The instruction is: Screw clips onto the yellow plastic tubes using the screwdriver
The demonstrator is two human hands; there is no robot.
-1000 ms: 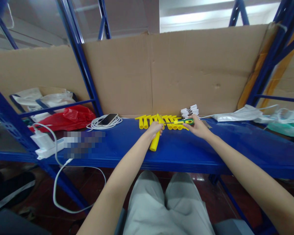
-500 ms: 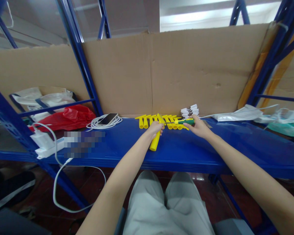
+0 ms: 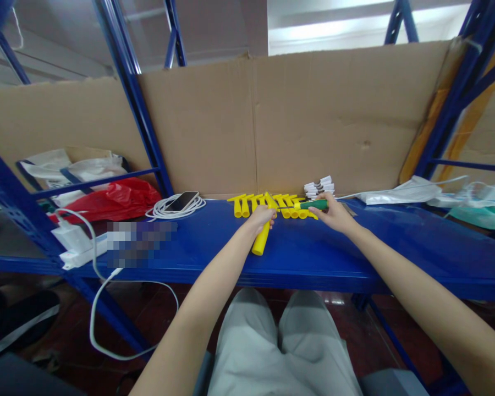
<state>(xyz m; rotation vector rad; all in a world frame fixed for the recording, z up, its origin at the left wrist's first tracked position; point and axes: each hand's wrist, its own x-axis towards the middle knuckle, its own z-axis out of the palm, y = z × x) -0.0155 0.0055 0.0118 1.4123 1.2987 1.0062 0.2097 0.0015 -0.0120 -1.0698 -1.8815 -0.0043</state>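
My left hand (image 3: 264,216) is closed round a yellow plastic tube-shaped piece (image 3: 260,242), whose wide round end points toward me. In my right hand (image 3: 333,213) is a screwdriver (image 3: 315,205) with a green and yellow handle. Its shaft runs left to the yellow piece by my left fingers; the exact point of contact is too small to make out. Behind both hands lies a row of similar yellow pieces (image 3: 238,208), several of them, partly covered by the hands and the screwdriver.
White folded pieces (image 3: 319,187) lie behind my right hand. To the left are a phone (image 3: 183,201) on a coiled white cable, a red bag (image 3: 119,197) and a power strip (image 3: 86,250). A cardboard sheet (image 3: 313,121) stands behind the blue shelf (image 3: 214,247).
The screwdriver's handle has turned about its axis, showing more green now. Both hands stay in nearly the same place, and the held yellow piece has barely moved.
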